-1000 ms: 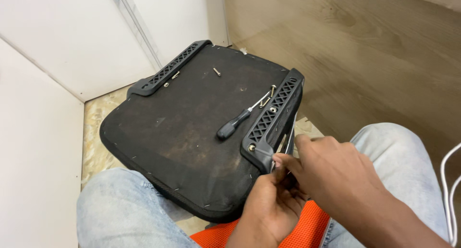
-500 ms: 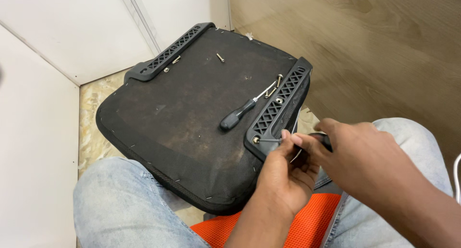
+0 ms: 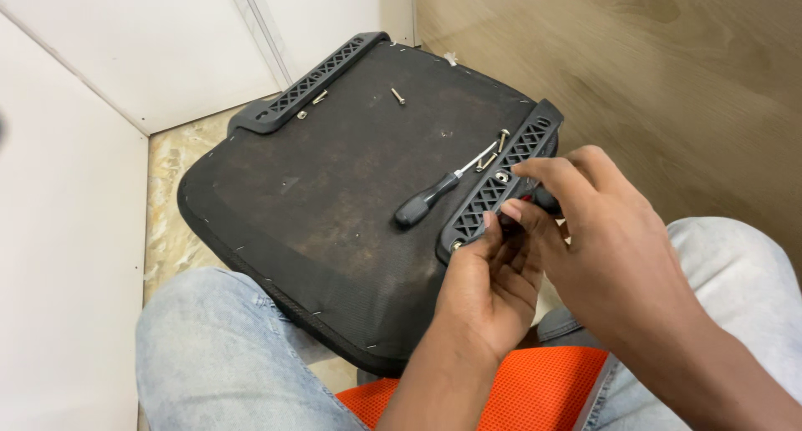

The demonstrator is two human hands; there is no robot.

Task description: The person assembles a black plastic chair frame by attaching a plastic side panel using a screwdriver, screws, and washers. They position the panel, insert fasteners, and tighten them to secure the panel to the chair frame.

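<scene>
My hands meet at the bracket (image 3: 499, 185) on the seat's (image 3: 334, 197) right edge. My right hand (image 3: 614, 247) pinches a small dark tool, my left (image 3: 493, 281) steadies beneath, fingers curled. Screwdriver (image 3: 434, 195) rests beside it; a screw (image 3: 398, 96) lies near the far edge.

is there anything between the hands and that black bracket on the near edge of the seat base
Nothing visible. The left hand and right hand are already at the black lattice bracket, fingers touching it. The screwdriver lies beside it on the seat base, clear of the hands.
</scene>
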